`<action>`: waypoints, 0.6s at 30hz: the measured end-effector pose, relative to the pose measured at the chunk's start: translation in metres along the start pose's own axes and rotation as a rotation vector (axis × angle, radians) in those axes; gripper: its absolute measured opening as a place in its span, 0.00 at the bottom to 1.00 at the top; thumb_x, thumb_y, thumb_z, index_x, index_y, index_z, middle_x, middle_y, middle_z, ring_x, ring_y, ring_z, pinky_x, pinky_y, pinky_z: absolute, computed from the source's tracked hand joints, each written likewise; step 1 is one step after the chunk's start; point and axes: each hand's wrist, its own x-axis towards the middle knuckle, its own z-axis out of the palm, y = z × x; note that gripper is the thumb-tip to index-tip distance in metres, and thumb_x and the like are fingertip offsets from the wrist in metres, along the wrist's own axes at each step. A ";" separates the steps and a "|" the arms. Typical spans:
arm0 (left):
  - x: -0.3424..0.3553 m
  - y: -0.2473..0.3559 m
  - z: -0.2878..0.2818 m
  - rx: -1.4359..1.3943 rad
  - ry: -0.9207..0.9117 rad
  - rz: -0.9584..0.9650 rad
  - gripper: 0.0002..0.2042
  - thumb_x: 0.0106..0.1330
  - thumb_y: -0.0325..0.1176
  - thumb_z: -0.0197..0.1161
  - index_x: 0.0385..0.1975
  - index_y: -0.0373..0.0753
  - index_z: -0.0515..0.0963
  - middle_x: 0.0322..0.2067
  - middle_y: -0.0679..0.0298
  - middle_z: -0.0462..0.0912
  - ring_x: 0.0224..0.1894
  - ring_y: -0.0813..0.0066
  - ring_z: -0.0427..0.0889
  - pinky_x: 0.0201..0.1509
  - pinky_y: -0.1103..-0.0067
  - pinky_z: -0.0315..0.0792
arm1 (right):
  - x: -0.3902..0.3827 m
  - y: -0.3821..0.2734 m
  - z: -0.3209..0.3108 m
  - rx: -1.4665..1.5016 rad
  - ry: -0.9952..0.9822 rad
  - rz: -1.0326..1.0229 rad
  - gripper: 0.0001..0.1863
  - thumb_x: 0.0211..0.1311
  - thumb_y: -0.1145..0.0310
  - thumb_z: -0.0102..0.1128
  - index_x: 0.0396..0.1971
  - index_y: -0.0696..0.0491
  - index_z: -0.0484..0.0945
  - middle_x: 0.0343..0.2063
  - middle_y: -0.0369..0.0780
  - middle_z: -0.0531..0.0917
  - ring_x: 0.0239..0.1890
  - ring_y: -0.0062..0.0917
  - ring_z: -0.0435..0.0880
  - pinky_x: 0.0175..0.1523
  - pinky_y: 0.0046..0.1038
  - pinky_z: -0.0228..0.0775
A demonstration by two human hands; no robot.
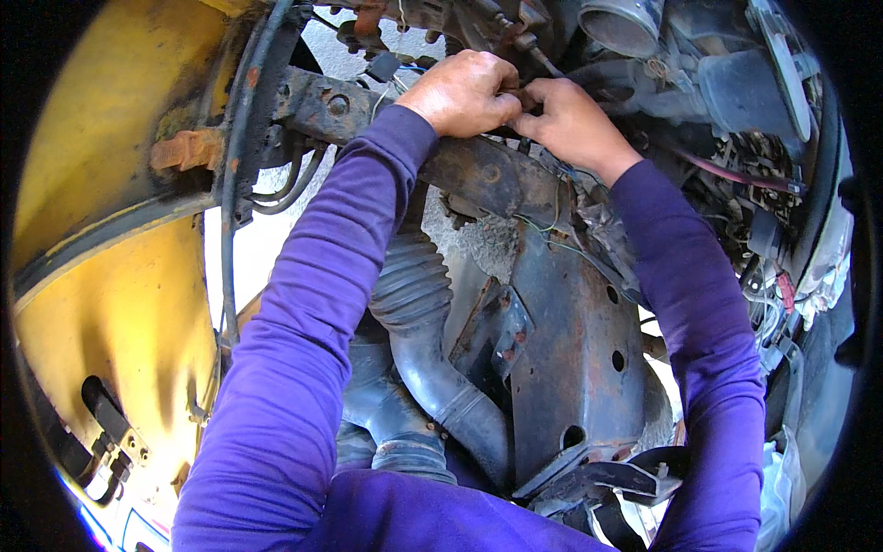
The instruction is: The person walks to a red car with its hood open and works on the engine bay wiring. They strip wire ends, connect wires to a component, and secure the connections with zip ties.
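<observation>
Meeting over the far edge of a rusty metal beam (487, 173), the left hand (464, 95) and right hand (572, 124) were pinched narrow; what they held, I could not tell. A small dark block (383, 66) was just beside the left hand, past that edge. A big yellow panel (110, 304) stood left. Gray ground (329, 44) showed through gaps.

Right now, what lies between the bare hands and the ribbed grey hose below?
In the head view, a rusty, dark metal beam separates the left hand and the right hand from the ribbed grey hose.

There are two hands (464, 94) (578, 127) and two sleeves (299, 304) (694, 285).
</observation>
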 end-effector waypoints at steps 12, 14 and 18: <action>-0.001 -0.006 0.002 -0.026 -0.015 0.028 0.12 0.61 0.35 0.62 0.36 0.30 0.82 0.31 0.47 0.85 0.36 0.52 0.86 0.43 0.64 0.77 | -0.004 0.001 -0.007 -0.080 0.054 -0.001 0.16 0.62 0.61 0.63 0.33 0.62 0.84 0.26 0.53 0.84 0.33 0.50 0.84 0.42 0.43 0.75; -0.001 -0.005 0.002 -0.002 0.010 0.030 0.12 0.61 0.35 0.62 0.36 0.30 0.81 0.30 0.46 0.84 0.36 0.49 0.85 0.42 0.63 0.77 | -0.006 0.003 -0.011 0.085 -0.011 0.112 0.16 0.64 0.62 0.61 0.33 0.62 0.84 0.27 0.53 0.84 0.33 0.50 0.84 0.42 0.43 0.75; 0.002 -0.007 0.004 -0.001 0.008 0.042 0.12 0.61 0.35 0.62 0.34 0.30 0.80 0.29 0.45 0.83 0.34 0.47 0.84 0.40 0.61 0.76 | -0.006 0.010 -0.010 0.073 -0.005 -0.056 0.15 0.65 0.63 0.59 0.33 0.63 0.83 0.29 0.54 0.84 0.34 0.48 0.84 0.44 0.41 0.75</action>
